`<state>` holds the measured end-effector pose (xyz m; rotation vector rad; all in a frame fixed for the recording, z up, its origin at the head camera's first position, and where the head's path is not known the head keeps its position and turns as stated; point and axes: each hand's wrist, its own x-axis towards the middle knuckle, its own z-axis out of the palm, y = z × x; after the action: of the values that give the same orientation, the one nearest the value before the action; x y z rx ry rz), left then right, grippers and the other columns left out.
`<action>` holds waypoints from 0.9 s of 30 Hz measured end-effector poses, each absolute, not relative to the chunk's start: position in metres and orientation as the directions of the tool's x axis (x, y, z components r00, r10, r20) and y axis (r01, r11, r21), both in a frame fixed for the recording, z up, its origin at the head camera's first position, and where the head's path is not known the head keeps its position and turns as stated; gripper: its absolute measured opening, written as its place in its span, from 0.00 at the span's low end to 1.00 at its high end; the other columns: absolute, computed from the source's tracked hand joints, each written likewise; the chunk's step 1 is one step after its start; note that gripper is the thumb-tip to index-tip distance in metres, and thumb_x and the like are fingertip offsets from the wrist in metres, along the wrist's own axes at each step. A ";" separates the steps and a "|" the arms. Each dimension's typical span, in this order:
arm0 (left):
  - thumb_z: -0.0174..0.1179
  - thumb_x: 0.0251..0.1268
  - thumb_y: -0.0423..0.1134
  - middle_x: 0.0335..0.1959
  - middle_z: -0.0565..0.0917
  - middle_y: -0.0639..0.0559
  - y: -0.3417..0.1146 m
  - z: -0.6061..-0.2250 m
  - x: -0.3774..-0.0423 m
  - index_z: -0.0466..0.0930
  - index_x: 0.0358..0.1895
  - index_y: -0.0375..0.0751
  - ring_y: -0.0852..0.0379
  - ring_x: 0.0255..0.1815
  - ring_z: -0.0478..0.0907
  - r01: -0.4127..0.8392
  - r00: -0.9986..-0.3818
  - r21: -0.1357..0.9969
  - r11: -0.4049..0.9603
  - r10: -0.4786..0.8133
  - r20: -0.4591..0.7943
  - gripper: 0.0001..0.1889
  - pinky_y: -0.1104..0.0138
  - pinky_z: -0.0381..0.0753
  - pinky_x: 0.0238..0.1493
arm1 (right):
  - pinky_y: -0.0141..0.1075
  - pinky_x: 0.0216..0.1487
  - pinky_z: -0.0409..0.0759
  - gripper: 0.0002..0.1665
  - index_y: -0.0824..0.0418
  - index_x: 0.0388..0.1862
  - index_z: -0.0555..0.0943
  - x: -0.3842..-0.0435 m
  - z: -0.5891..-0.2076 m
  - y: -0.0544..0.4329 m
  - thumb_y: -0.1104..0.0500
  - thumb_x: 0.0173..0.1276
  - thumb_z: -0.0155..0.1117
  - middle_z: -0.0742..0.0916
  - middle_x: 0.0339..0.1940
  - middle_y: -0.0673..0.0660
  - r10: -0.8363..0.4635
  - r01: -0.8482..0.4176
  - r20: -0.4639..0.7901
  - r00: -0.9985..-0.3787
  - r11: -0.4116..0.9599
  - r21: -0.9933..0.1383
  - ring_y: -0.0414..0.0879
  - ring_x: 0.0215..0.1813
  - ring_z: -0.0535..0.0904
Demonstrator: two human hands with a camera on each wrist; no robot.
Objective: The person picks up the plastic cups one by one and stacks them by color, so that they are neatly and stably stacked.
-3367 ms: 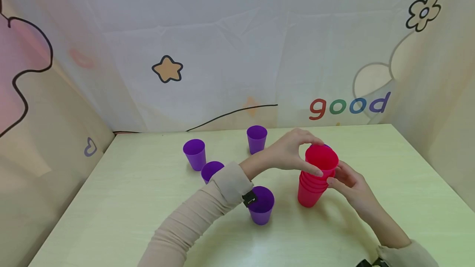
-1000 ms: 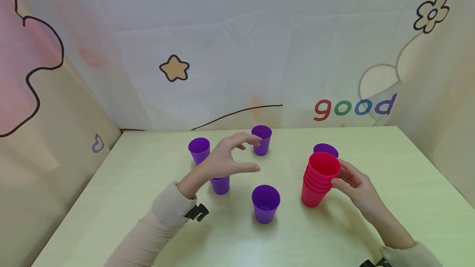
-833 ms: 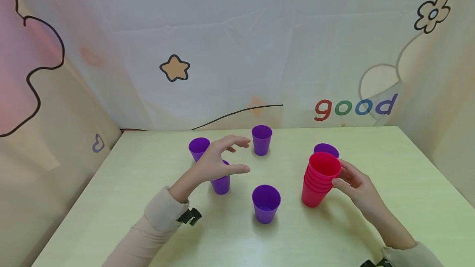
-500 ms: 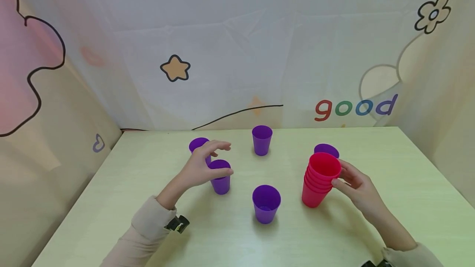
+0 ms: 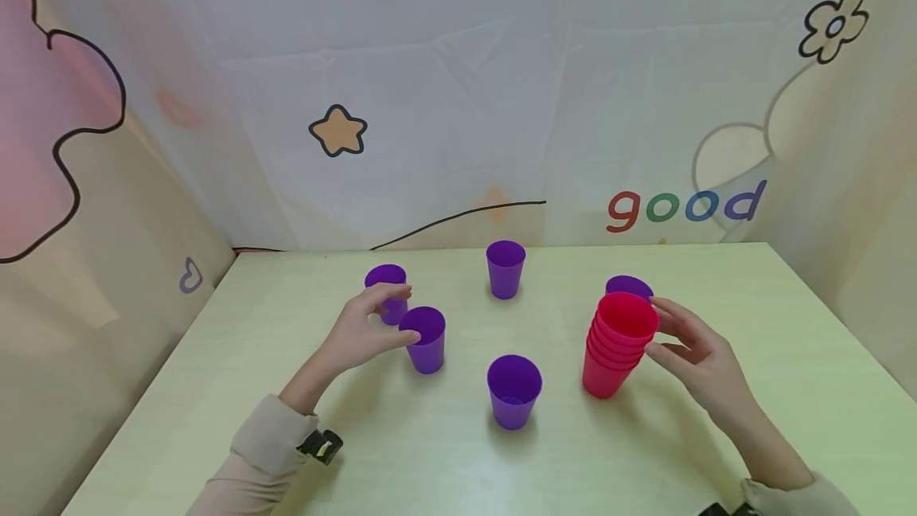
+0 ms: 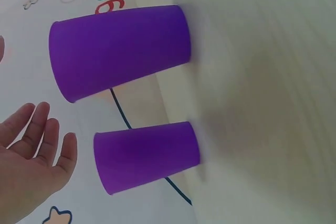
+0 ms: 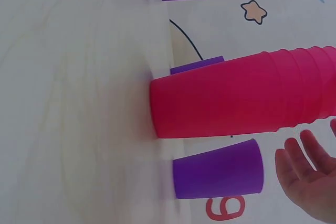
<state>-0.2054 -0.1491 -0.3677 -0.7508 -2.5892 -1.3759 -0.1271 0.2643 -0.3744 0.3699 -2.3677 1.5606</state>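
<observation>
Over the left side of the table, my left hand is spread beside two purple cups. Its thumb overlaps the rim of the nearer purple cup, and its fingers pass in front of the farther purple cup. The left wrist view has those fingers apart from both cups. A nested stack of red cups stands upright at the right. My right hand is beside it, fingers loosely bent; in the right wrist view a gap shows between fingers and stack.
Another purple cup stands at the front middle, and one more purple cup near the back edge. Behind the red stack, a purple cup is partly hidden. A printed cloth hangs behind the pale table.
My left hand has put a red cup into the top of the stack, let go and moved left to the purple cups. My right hand has come off the stack.
</observation>
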 end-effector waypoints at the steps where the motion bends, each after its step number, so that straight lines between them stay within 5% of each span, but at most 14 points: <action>1: 0.71 0.44 0.38 0.51 0.77 0.45 -0.151 -0.369 -0.206 0.72 0.56 0.35 0.45 0.51 0.71 0.468 -0.874 0.752 0.463 0.368 0.317 0.31 0.52 0.70 0.50 | 0.22 0.43 0.74 0.32 0.61 0.66 0.63 -0.126 -0.373 0.265 0.67 0.63 0.58 0.75 0.51 0.37 -0.042 -0.370 0.385 -0.922 0.391 -0.843 0.33 0.50 0.72; 12: 0.70 0.46 0.40 0.54 0.74 0.43 -0.156 -0.383 -0.207 0.69 0.59 0.34 0.42 0.54 0.69 0.394 -0.897 0.779 0.488 0.388 0.211 0.34 0.54 0.70 0.50 | 0.21 0.43 0.73 0.29 0.67 0.58 0.71 -0.109 -0.346 0.258 0.79 0.57 0.56 0.80 0.44 0.50 0.135 -0.481 0.505 -0.852 0.174 -0.859 0.40 0.46 0.75; 22: 0.70 0.47 0.39 0.56 0.74 0.40 -0.154 -0.390 -0.209 0.68 0.59 0.32 0.44 0.52 0.70 0.374 -0.902 0.782 0.499 0.393 0.181 0.34 0.55 0.71 0.49 | 0.24 0.42 0.75 0.30 0.76 0.54 0.70 -0.102 -0.337 0.233 0.84 0.48 0.59 0.80 0.42 0.56 -0.119 -0.656 0.645 -0.755 0.156 -0.739 0.43 0.43 0.75; 27: 0.69 0.48 0.37 0.55 0.74 0.39 -0.153 -0.391 -0.208 0.67 0.59 0.30 0.45 0.52 0.70 0.361 -0.903 0.796 0.485 0.394 0.170 0.33 0.53 0.70 0.49 | 0.27 0.39 0.76 0.33 0.72 0.52 0.73 -0.100 -0.337 0.216 0.80 0.42 0.67 0.82 0.39 0.53 -0.250 -0.691 0.645 -0.722 0.308 -0.654 0.41 0.41 0.77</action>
<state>-0.2075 -0.1531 -0.3913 -0.6960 -2.7380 -1.4544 -0.1001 0.2156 -0.3368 0.8358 -2.1550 1.3976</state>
